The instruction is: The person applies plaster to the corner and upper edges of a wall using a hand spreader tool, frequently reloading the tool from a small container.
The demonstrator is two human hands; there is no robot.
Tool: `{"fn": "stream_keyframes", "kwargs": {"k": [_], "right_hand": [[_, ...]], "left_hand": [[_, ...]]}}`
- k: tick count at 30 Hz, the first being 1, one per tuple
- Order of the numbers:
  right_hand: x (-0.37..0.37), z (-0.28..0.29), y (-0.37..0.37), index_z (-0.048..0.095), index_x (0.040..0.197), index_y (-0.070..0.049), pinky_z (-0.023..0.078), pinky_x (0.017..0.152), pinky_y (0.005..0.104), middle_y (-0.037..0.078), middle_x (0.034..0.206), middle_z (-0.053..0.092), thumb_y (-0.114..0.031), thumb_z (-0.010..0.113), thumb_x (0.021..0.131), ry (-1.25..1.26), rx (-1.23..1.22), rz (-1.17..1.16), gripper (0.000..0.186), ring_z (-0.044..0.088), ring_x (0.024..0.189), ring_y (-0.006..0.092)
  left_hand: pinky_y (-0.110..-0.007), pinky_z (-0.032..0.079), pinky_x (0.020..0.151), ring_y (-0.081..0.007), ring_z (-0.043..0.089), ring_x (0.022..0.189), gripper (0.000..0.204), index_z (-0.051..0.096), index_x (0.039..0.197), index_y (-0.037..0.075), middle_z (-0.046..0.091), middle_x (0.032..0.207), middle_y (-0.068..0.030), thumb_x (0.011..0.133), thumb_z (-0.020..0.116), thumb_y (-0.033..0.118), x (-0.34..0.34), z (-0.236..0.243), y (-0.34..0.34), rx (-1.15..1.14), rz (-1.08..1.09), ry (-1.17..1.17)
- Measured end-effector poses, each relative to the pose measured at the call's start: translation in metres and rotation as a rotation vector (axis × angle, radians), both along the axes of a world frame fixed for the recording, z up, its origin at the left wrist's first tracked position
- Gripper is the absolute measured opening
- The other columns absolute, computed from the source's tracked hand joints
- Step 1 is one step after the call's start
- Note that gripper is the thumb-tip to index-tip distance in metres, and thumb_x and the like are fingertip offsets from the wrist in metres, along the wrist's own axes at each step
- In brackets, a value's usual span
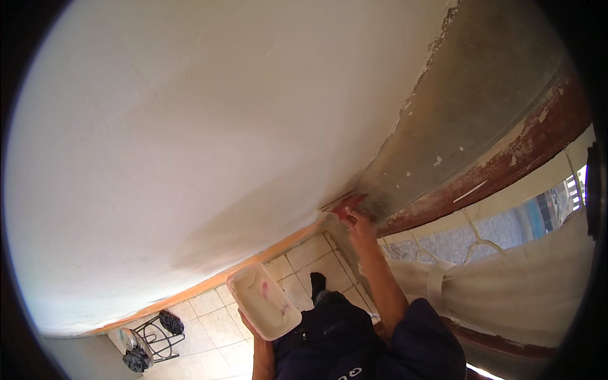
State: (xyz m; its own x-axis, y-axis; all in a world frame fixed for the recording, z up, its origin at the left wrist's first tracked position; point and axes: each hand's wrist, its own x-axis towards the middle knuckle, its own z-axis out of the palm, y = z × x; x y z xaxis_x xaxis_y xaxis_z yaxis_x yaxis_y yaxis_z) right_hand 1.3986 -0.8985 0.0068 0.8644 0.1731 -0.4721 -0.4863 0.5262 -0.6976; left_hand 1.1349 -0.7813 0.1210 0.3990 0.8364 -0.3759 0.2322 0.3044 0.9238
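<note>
My right hand (358, 224) reaches out and grips a red putty spreader (348, 205), pressed against the lower corner where the white wall (164, 139) meets a bare grey strip (468, 107). In my left hand (247, 324) rests a shallow whitish tray (254, 278), held at its left side, with most of the fingers hidden beneath it. A pale paste with a few reddish-pink smears coats the inside of the tray.
Below the wall runs an orange band (272, 251) above light floor tiles (212, 326). A black metal stand (161, 341) with dark plastic bags sits at lower left. On the right are a worn red-brown frame (437, 202), a barred window (484, 240) and a pale curtain (506, 291).
</note>
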Motion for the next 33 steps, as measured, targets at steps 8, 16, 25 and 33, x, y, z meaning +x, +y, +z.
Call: {"fn": "stream_keyframes", "kwargs": {"k": [8,16,25,33], "right_hand": [[-0.043,0.061,-0.043,0.058,0.093,-0.003,0.053,0.068,0.0346,0.007,0.088,0.062,0.002,0.067,0.074,0.088,-0.118,-0.134,0.022,0.062,0.08,0.0183],[-0.028,-0.126,-0.038,0.064,0.083,-0.001,0.053,0.062,0.0323,0.009,0.081,0.067,-0.009,0.066,0.078,0.21,-0.965,0.207,0.01,0.065,0.075,0.0169],[0.016,-0.123,0.023,0.057,0.101,0.004,0.054,0.065,0.0282,0.013,0.096,0.064,-0.021,0.062,0.088,0.508,-0.499,0.063,0.029,0.064,0.079,0.0178],[0.038,-0.149,0.018,0.047,0.114,0.006,0.059,0.078,0.037,0.017,0.109,0.055,0.004,0.059,0.083,0.463,-0.303,0.002,0.033,0.061,0.092,0.0261]], "left_hand": [[-0.033,0.055,0.068,-0.0178,0.063,0.077,0.036,0.049,0.114,0.002,0.063,0.087,-0.0099,0.088,0.064,0.022,-0.035,-0.071,0.022,0.032,0.027,-0.124],[-0.031,0.051,0.081,-0.0173,0.059,0.103,0.053,0.047,0.127,0.004,0.056,0.118,-0.0103,0.083,0.071,0.018,-0.036,-0.072,0.018,0.314,0.063,-0.056],[-0.045,0.039,0.102,-0.0267,0.045,0.124,0.057,0.033,0.141,0.014,0.042,0.139,-0.0085,0.096,0.031,0.048,-0.035,-0.037,0.002,0.202,-0.058,-0.022],[-0.047,0.036,0.105,-0.0279,0.041,0.127,0.059,0.031,0.143,0.016,0.04,0.141,-0.0077,0.095,0.031,0.05,-0.039,-0.052,0.013,0.254,-0.189,0.119]]}}
